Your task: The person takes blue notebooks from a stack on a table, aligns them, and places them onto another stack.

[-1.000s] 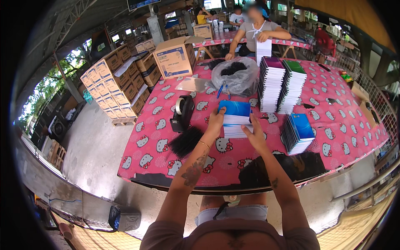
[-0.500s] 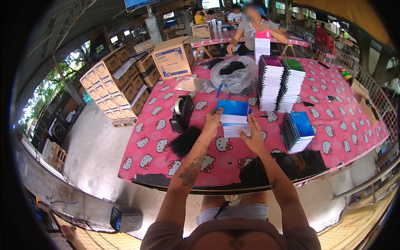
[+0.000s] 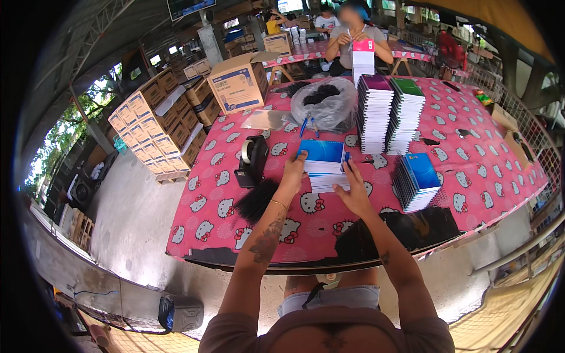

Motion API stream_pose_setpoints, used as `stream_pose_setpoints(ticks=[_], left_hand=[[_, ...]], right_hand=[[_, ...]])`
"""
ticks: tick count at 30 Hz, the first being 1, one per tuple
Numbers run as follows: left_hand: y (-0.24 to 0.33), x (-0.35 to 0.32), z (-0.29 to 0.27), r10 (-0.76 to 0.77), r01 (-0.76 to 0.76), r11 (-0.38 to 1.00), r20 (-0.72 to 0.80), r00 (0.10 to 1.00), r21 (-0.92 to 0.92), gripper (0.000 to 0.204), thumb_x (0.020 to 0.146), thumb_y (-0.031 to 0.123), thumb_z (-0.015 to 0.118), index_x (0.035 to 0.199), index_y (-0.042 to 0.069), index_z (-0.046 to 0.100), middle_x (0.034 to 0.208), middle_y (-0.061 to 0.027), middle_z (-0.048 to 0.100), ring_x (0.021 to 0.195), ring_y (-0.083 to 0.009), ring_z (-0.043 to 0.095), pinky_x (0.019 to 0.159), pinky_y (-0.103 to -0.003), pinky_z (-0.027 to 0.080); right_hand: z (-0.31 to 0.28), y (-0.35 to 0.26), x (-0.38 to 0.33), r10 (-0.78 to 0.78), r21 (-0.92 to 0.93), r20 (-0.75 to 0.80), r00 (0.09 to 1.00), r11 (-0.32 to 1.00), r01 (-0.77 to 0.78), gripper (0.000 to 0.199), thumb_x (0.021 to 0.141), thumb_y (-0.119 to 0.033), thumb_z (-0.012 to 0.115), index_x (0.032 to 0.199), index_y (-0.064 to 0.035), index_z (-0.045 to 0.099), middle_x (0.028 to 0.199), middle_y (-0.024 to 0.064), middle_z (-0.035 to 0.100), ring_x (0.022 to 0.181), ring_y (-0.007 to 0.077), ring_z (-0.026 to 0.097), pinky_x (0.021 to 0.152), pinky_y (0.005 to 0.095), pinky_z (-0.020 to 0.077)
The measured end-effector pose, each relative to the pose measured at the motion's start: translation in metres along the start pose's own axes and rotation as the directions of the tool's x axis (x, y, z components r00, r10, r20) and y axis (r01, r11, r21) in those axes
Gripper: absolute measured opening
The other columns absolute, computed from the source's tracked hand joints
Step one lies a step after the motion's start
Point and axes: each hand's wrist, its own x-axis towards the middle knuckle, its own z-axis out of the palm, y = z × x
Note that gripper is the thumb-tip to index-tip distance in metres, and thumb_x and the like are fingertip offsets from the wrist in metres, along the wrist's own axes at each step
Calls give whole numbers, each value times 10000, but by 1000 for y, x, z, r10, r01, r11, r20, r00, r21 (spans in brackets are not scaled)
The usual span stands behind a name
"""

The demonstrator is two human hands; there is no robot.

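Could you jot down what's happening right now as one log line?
left hand: on left edge of blue notebook stack | right hand: at stack's right edge | tape dispenser: left of stack | surface: pink patterned table

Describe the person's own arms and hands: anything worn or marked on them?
Both forearms are bare, no sleeves or gloves. The left hand has a thin bracelet at the wrist and a dark tattoo along the forearm. The right hand is bare, with a small dark mark on its forearm.
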Motion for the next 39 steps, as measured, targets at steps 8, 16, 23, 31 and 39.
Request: stream_pose_setpoints(ticks=[8, 16, 23, 31, 39], left_hand=[[-1, -2, -4, -2, 2, 1000, 0, 1000, -26, 533, 949, 413, 642, 1333, 69, 505, 1247, -78, 582, 1104, -225, 560, 908, -473, 464], [-7, 3, -5, 32, -32, 999, -19, 999, 10, 538, 934, 456, 672, 1298, 85, 535, 1127, -36, 598, 994, -172, 569, 822, -395, 470], [-11, 7, -7, 35, -35, 999, -13, 999, -12, 502, 929, 466, 678, 1255, 100, 567, 1074, -13, 606, 951, -163, 567, 818, -388, 466], [-5, -1, 0, 33, -33, 999, -7, 999, -17, 517, 927, 469, 671, 1259, 89, 558, 1120, -37, 569, 952, -175, 520, 818, -395, 464], [-1, -6, -6, 18, -18, 1000, -7, 1000, -17, 601, 916, 463, 678, 1324, 58, 501, 1154, -57, 517, 994, -209, 495, 825, -408, 474]], right_hand=[[9, -7, 2, 31, 55, -140, 990, 998, -23, 592, 928, -182, 674, 1449, -30, 437, 1448, 226, 418, 1346, 376, 420, 1097, 415, 379], [15, 2, 0, 365, 313, -214, 906, 904, -290, 485, 932, -199, 677, 1375, -83, 517, 1234, 160, 529, 1125, 291, 525, 931, 370, 452], [15, 4, 1, 456, 308, -224, 861, 872, -381, 521, 908, -164, 694, 1393, -94, 519, 1156, 134, 544, 1078, 265, 532, 885, 353, 457], [14, 0, -5, 142, 68, -281, 949, 989, -128, 517, 853, -123, 722, 1349, -77, 583, 1183, 166, 544, 1074, 318, 538, 924, 409, 457], [4, -26, 0, -126, -119, -227, 966, 988, 100, 533, 823, -155, 729, 1327, -43, 595, 1257, 165, 548, 1117, 349, 545, 931, 442, 456]])
